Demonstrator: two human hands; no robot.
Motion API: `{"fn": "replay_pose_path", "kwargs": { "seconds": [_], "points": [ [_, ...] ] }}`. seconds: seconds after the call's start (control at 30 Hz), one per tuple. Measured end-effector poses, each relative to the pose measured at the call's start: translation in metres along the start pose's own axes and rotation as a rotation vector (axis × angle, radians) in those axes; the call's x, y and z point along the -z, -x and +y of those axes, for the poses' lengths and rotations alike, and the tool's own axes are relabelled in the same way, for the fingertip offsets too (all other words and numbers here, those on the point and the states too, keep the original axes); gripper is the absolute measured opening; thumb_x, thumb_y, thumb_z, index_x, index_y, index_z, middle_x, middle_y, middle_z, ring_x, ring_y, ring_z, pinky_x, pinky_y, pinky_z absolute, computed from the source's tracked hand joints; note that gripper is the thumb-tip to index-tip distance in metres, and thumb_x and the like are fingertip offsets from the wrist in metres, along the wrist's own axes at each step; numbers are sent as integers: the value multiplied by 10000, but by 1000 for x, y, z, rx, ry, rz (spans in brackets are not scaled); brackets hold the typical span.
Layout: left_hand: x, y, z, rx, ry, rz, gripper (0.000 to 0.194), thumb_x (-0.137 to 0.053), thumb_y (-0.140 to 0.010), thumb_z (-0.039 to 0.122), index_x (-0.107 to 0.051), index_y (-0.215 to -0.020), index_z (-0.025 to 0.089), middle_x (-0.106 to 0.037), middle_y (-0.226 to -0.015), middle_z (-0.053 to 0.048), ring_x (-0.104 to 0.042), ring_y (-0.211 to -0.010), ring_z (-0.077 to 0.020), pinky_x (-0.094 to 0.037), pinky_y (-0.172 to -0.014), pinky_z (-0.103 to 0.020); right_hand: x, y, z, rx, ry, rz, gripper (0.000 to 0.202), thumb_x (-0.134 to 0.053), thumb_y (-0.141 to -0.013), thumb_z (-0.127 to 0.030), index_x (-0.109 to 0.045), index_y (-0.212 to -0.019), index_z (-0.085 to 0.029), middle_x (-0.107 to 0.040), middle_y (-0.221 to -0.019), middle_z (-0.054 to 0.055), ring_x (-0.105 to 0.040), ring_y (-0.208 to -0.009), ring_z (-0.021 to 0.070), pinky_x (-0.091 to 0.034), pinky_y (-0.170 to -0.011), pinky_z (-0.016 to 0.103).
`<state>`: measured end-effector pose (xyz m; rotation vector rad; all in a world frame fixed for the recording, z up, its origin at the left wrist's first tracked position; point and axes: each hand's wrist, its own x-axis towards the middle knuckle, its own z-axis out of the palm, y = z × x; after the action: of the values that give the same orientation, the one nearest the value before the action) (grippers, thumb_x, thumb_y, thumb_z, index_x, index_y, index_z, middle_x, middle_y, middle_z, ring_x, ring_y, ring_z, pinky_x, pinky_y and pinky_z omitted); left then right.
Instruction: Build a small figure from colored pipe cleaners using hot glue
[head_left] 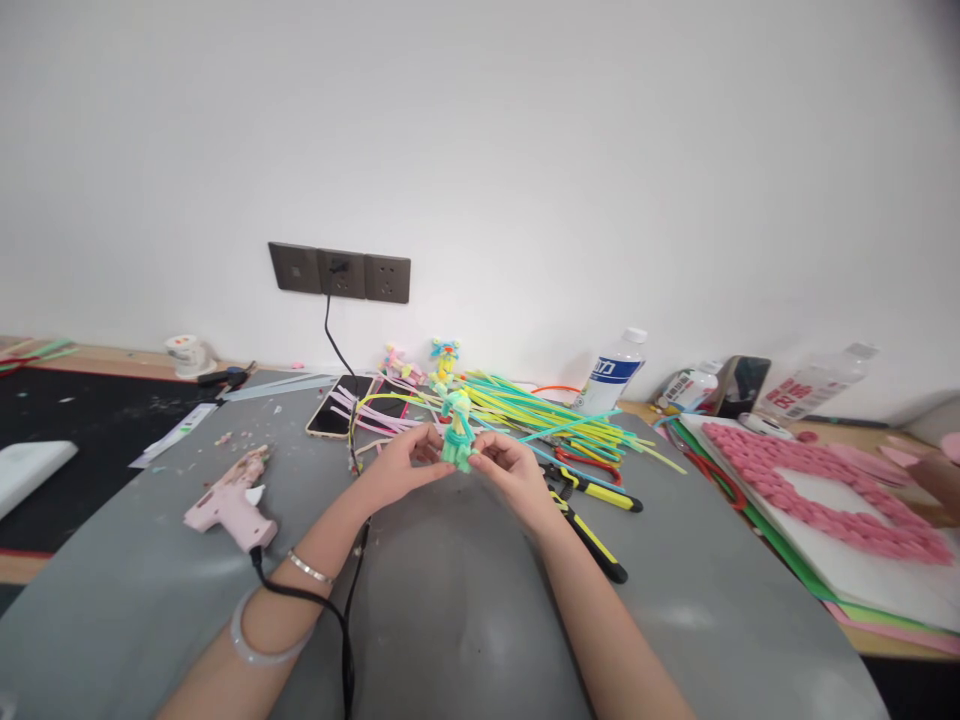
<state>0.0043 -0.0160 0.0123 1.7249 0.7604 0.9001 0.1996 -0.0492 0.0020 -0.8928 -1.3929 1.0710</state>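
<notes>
Between my two hands, a little above the grey table, is a small green and yellow pipe-cleaner figure (pixel 458 432). My left hand (pixel 411 462) pinches its lower left side with thumb and fingers. On the opposite side, my right hand (pixel 511 470) grips the lower edge the same way. Behind the figure lies a loose bundle of yellow and turquoise pipe cleaners (pixel 517 405), with pink ones (pixel 360 412) to the left. Yellow-and-black pliers (pixel 589 535) rest just right of my right hand. Two finished-looking little figures, one blue and yellow (pixel 445 360), stand by the wall.
A pink glue gun (pixel 232 505) lies at left, its black cord running under my left arm. Phones (pixel 330 410) lie behind my left hand. A bottle (pixel 613 370) stands back right. Farther right, a pink braided ring (pixel 817 490) rests on white sheets. Sockets (pixel 341 272) are on the wall.
</notes>
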Motion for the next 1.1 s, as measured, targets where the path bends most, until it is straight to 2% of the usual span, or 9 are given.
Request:
{"fn": "replay_pose_path", "kwargs": {
  "seconds": [0.3,0.47,0.6,1.1],
  "points": [
    [0,-1,-3,-14,2,-1,245,-726,-760,318,-518,-799,193,-523,-800,32,-535,-715,-132,-458,-711,-266,1,-2,5,48,16,0,321,-807,-739,-467,-616,-777,-212,-562,-716,-12,-498,-654,150,-418,-653,290],
    [0,-2,-6,-46,8,24,237,-721,-764,315,-523,-801,192,-530,-804,28,-542,-730,-136,-461,-718,-270,1,-2,11,25,51,0,353,-832,-701,-476,-616,-791,-212,-577,-747,-7,-494,-677,154,-405,-657,286],
    [0,-2,-7,-50,1,34,232,-720,-760,305,-519,-795,192,-522,-801,32,-544,-726,-134,-462,-713,-266,1,-2,11,-37,37,-11,360,-859,-677,-439,-595,-741,-203,-542,-691,-27,-471,-649,139,-370,-626,268],
    [0,-1,-6,-50,4,31,247,-719,-771,304,-496,-788,200,-513,-795,39,-547,-732,-135,-457,-715,-262,-3,1,0,-55,-6,-16,358,-800,-738,-499,-601,-774,-203,-527,-685,-23,-458,-637,137,-363,-614,267]
  ]
}}
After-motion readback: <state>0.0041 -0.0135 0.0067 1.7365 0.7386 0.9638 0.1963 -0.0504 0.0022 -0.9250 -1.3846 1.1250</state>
